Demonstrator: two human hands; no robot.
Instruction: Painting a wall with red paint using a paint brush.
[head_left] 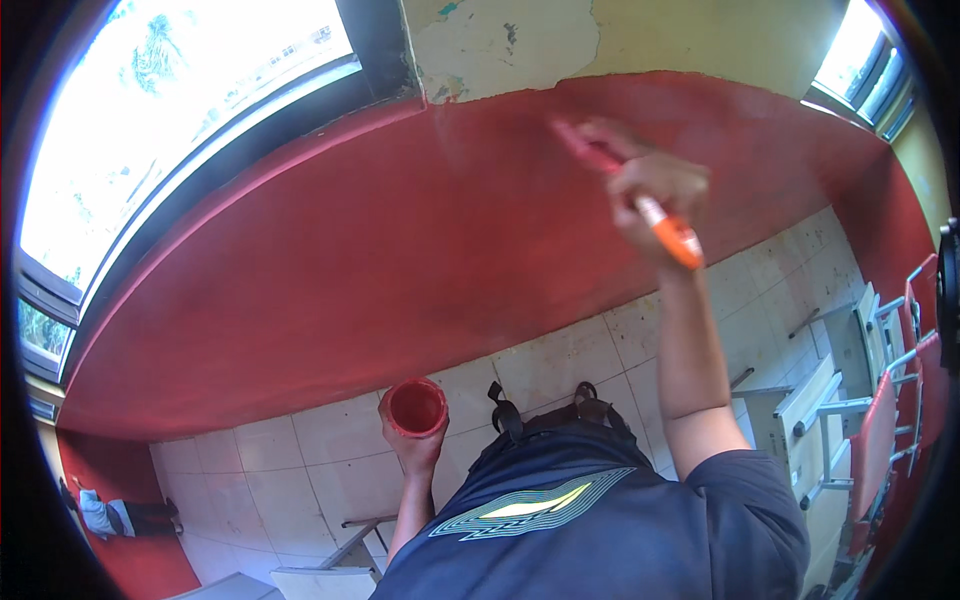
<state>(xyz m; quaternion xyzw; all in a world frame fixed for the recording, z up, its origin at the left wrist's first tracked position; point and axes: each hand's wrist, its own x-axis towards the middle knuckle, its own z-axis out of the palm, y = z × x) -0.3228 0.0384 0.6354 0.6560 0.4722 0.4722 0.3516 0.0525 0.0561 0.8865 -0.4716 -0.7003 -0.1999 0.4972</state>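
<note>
My right hand (660, 190) is raised in front of the wall and wrapped round a paintbrush (675, 236) with an orange and white handle. The brush's red-coated head points up and left, at or close to the wall's red area (400, 240); motion blur hides whether it touches. Lower down, my left hand (421, 452) grips a small round cup of red paint (417, 408) from beneath and the side. Its open top faces up, and red coats the inside. Above the red part, the wall is cream (700, 35), with peeling patches near the window frame.
White floor tiles (270, 470) run along the wall's foot. Desks (800, 430) and red-backed chairs (875, 450) crowd the right side. Another desk (325, 580) stands at the lower left. A person (110, 515) is at the far left. A large window (190, 110) opens at the upper left.
</note>
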